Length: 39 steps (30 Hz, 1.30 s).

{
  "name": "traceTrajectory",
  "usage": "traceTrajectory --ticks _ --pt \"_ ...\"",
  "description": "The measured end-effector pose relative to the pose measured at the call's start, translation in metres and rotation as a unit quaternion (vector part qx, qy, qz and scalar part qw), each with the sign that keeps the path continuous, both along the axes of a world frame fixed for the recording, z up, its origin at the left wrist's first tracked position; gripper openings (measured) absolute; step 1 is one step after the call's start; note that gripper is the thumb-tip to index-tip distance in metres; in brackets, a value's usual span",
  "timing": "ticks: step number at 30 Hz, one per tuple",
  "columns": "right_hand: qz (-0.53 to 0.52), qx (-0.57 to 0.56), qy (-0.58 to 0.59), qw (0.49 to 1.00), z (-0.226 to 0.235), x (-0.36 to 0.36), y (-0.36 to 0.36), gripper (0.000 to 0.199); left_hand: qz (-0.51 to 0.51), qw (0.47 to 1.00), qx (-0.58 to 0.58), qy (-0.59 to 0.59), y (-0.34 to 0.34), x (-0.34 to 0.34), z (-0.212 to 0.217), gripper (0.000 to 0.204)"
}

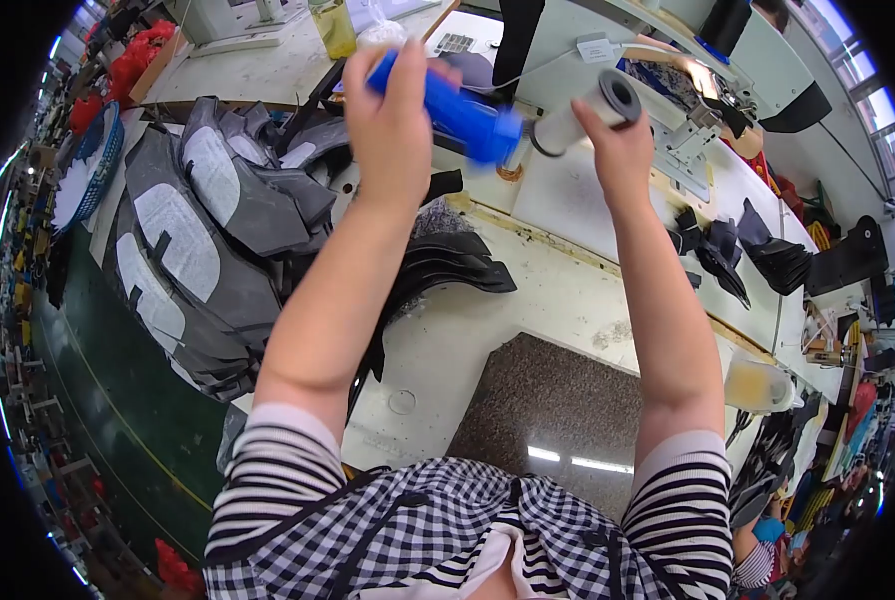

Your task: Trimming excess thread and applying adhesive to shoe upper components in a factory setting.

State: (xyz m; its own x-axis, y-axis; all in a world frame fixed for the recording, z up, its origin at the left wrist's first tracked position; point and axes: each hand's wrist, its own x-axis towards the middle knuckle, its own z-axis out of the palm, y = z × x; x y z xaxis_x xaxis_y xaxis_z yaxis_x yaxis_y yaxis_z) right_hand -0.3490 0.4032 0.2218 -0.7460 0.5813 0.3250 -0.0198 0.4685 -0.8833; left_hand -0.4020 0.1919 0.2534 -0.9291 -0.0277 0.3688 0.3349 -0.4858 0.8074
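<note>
item: blue cylindrical tool, held raised above the counter in the left hand; grip of the left hand fully closed around the tool's rear half, fingers wrapped over the top, the front end projecting toward the right; item: white roll with a dark end face, held in the right hand; grip of the right hand closed around the roll from below, thumb side up; the nose of the blue tool is met by the near end of the roll, whether touching or just apart cannot be told; beneath: pale counter, a speckled dark slab near the body, stacks of grey cut fabric pieces with white patches to the left, black cut pieces to the right, a sewing machine behind the roll; risks judged: both items are held in mid-air with no support, so a slackened grip could let either be dropped onto the fabric stacks; a skewed meeting of tool and roll could cause slipping or a pinched finger; anything released from the tool could be spilled on the grey pieces below; the loose cord behind could be snagged.
</note>
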Motion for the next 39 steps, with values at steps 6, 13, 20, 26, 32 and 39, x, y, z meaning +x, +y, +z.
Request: traceTrajectory --ticks 6,13,20,26,32,39 --pt "0.035 0.026 -0.019 0.999 -0.024 -0.053 -0.01 0.061 -0.089 0.993 -0.014 -0.077 -0.052 0.132 -0.027 0.012" --pt "0.07 0.021 -0.17 0.983 -0.131 -0.056 0.011 0.056 -0.194 0.939 -0.149 -0.243 -0.08 0.193 -0.091 0.013" --pt "0.103 0.03 -0.254 0.961 -0.178 -0.016 0.022 0.023 -0.193 0.921 -0.154 -0.303 -0.086 0.201 -0.109 0.017" --pt "-0.01 -0.099 -0.15 0.984 -0.153 -0.024 0.004 0.016 -0.236 0.897 -0.167 -0.334 -0.073 0.213 -0.11 0.017" --pt "-0.06 0.247 0.044 0.966 -0.152 -0.03 -0.006 0.015 -0.255 0.887 -0.173 -0.343 -0.07 0.224 -0.113 0.018" --pt "-0.024 0.25 -0.009 0.968 -0.151 -0.033 -0.007 0.013 -0.254 0.883 -0.18 -0.352 -0.079 0.228 -0.127 0.018"
